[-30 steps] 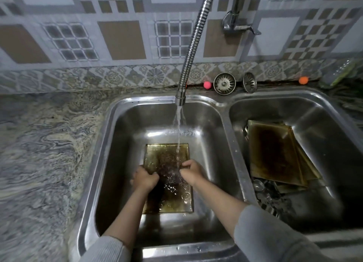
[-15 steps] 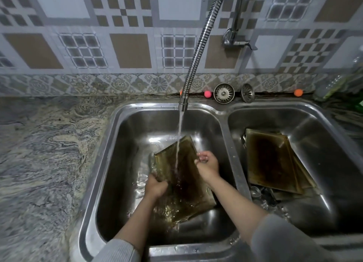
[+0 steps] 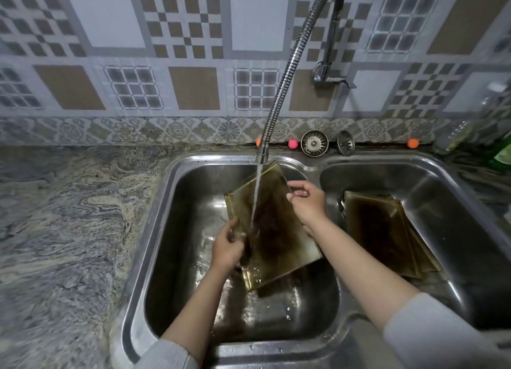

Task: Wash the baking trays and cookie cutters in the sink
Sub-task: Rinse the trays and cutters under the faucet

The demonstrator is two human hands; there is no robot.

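Tray (image 3: 279,247) raised higher, between both hands (image 3: 305,205)

The double sink (image 3: 154,230) looks like stainless steel, shiny and wet but kinda dulled with water spots. The faucet hose (image 3: 290,73) is ribbed chrome metal, pretty glossy. The baking tray (image 3: 279,238) under the stream is metal with a brownish baked-on film, slick and wet. The stacked trays (image 3: 387,230) in the right basin are the same, darker and more matt. Countertop (image 3: 63,216) is polished swirly stone. Wall tiles (image 3: 193,86) look smooth ceramic. Sleeves (image 3: 442,332) are soft grey knit.
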